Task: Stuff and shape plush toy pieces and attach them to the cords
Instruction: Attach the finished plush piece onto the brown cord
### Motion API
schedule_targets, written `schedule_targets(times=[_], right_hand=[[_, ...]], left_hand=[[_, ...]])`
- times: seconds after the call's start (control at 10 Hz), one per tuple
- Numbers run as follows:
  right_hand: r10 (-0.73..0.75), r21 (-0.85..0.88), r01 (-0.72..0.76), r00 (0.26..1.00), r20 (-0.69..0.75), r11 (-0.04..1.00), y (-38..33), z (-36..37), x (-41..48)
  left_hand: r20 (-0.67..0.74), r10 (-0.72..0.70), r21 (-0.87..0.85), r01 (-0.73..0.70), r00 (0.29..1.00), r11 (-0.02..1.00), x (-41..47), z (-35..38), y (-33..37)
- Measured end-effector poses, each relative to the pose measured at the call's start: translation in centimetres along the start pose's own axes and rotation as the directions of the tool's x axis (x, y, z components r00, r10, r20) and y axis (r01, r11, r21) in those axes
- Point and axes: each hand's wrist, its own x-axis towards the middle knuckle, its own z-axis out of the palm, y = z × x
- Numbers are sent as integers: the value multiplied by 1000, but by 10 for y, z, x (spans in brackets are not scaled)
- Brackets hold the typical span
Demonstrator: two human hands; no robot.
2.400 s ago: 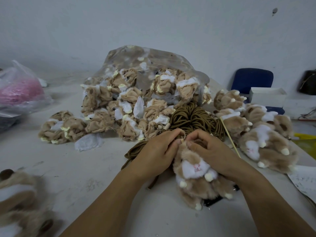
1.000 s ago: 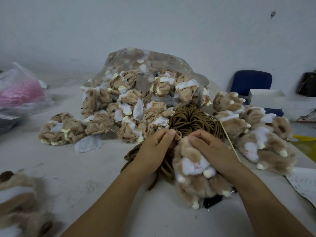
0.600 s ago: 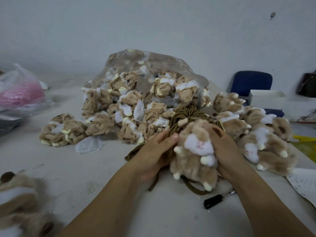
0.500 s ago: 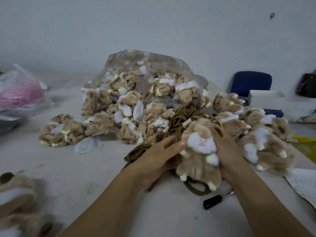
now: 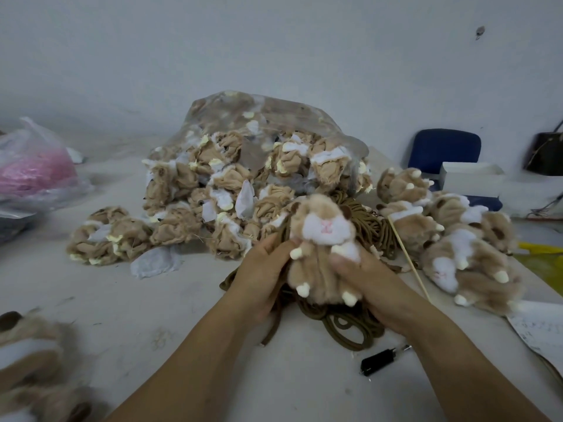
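**A:** How far along would you say they are?

**B:** Start with the table [image 5: 122, 315]. Most of it beyond the hands is taken up by a clear bag [image 5: 274, 123] spilling limp, unstuffed skins [image 5: 219, 205]. There are dozens of them, lying out past the left hand and in front of both. That's the work left, and it's by far the bigger heap.

**A:** And the done ones?

**B:** A smaller cluster of plump finished toys [image 5: 457, 248] lies beyond the right hand, off to its outer side. There are some fuzzy shapes [image 5: 27, 360] down by the left elbow too, but they're too blurred to judge.

**A:** The cords?

**B:** A brown bundle of cords [image 5: 370, 226] sits just behind the hands, with loops trailing beneath them toward the person.

**A:** What's being worked on?

**B:** One plush toy [image 5: 323, 248], face toward the person, held up between both hands above those loops. The left hand [image 5: 262, 281] has its fingers curled round one side. The right hand [image 5: 374, 287] grips the other side, thumb pressed on the front. It looks filled out, so I'd guess shaping or tying on. Whether a cord is fastened to it, I cannot tell.

**A:** Tools?

**B:** A thin stick [image 5: 408, 257] lies just outside the right hand and a small black tool [image 5: 380, 359] beside the right wrist, neither of them held.
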Motion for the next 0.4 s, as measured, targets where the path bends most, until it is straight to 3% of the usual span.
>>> schedule_targets(times=[0.1,0.2,0.3,0.4], right_hand=[[16,-217,-51,987,-159,975,8,2,1],[3,-37,-20,915,-404,999,-2,-14,6],[58,463,288,798,-600,838,-25,-38,6],[265,568,128,787,-557,813,-22,-36,2]], left_hand=[[73,16,66,-20,997,998,-1,1,-5],[27,89,67,-90,996,994,2,1,-3],[-50,104,124,-97,993,988,7,0,-2],[-25,174,344,-155,984,926,4,-3,-12]])
